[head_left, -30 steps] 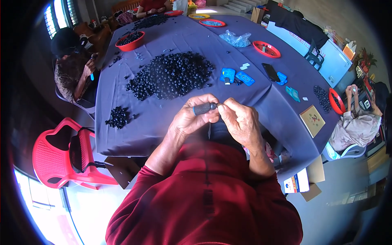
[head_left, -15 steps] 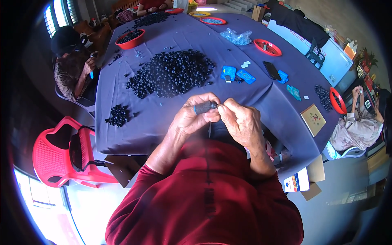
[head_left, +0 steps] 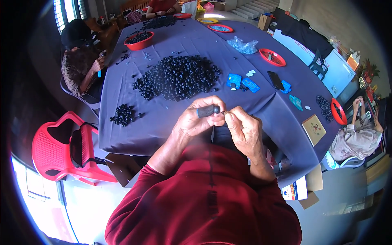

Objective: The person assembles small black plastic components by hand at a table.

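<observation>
Dead centre, just off the near table edge, the left hand (head_left: pixel 199 119) is clenched around a short dark tool (head_left: pixel 208 110) with a blue band, its tip poking out to the right. The right hand (head_left: pixel 243 130) meets that tip, fingertips pinched tight on something too small to make out. Both wrists rise out of red sleeves.

Behind the hands, a big heap of beads (head_left: pixel 178 76), black, round and glossy, sprawls on the grey-purple tablecloth (head_left: pixel 171 118), which hangs in soft folds over the edge. A small clump of beads (head_left: pixel 122 114) sits apart at the left, near the cloth's edge.

To the right of the heap lie two flat blue packets (head_left: pixel 241 81) side by side, a black phone (head_left: pixel 276 80) beyond them, then a teal packet (head_left: pixel 296 102). Near the right corner rests a square tan card (head_left: pixel 313 129) with a red mark. A crumpled clear plastic bag (head_left: pixel 245 45) lies further back.

Red bowls: I count five. One bowl of beads (head_left: pixel 139 40) at the back left, one round red tray (head_left: pixel 272 56) at the right, one red bowl (head_left: pixel 338 111) on the far right edge, two more at the far end.

A red plastic chair (head_left: pixel 61 149) with a lattice back stands at the left. A cardboard box (head_left: pixel 301 189) with a white label sits on the floor at the right.

Other people sit at the left, the right and the far end.
</observation>
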`<action>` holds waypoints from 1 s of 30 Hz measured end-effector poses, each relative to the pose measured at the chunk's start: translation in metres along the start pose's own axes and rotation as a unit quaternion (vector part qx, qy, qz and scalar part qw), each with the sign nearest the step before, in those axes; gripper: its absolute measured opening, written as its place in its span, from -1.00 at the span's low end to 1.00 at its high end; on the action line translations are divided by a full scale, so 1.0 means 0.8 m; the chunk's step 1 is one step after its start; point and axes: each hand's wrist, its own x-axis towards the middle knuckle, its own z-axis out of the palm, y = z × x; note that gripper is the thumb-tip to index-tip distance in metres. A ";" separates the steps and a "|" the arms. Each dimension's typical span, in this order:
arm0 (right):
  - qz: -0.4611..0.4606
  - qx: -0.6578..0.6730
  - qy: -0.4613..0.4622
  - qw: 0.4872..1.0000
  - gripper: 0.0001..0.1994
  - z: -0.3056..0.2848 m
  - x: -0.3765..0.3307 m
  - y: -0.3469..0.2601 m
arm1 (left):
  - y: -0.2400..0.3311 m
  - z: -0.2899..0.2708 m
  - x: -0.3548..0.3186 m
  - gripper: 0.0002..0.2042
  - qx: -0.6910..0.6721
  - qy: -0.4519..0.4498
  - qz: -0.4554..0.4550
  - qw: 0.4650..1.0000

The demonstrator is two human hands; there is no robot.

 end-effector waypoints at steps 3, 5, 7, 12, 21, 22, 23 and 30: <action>-0.005 -0.004 0.008 1.000 -0.80 0.001 0.000 0.002 | -0.005 0.006 0.004 -0.75 -0.010 -0.015 0.039 0.999; 0.003 -0.012 0.007 1.000 -0.80 -0.001 0.000 0.001 | -0.003 0.010 0.004 -0.76 -0.003 -0.012 0.037 0.999; 0.011 -0.021 0.008 1.000 -0.80 -0.001 0.001 0.002 | -0.004 0.009 0.005 -0.76 0.004 -0.010 0.035 0.999; 0.031 0.053 0.047 0.997 -0.78 0.001 0.006 0.001 | -0.005 0.006 0.008 -0.78 0.005 -0.021 0.037 0.999; 0.039 -0.007 0.008 0.999 -0.81 0.000 0.005 0.015 | -0.009 0.001 0.004 -0.79 0.089 0.038 0.031 0.995; 0.043 0.009 0.003 0.999 -0.82 0.000 0.005 0.015 | -0.009 0.002 0.004 -0.79 0.089 0.038 0.031 0.995; 0.044 0.008 0.003 0.999 -0.82 -0.001 0.004 0.016 | -0.009 0.003 0.005 -0.79 0.069 0.034 0.027 0.997; 0.040 -0.003 -0.005 0.999 -0.82 -0.011 0.006 -0.005 | -0.009 0.006 0.006 -0.74 -0.028 0.012 0.021 0.999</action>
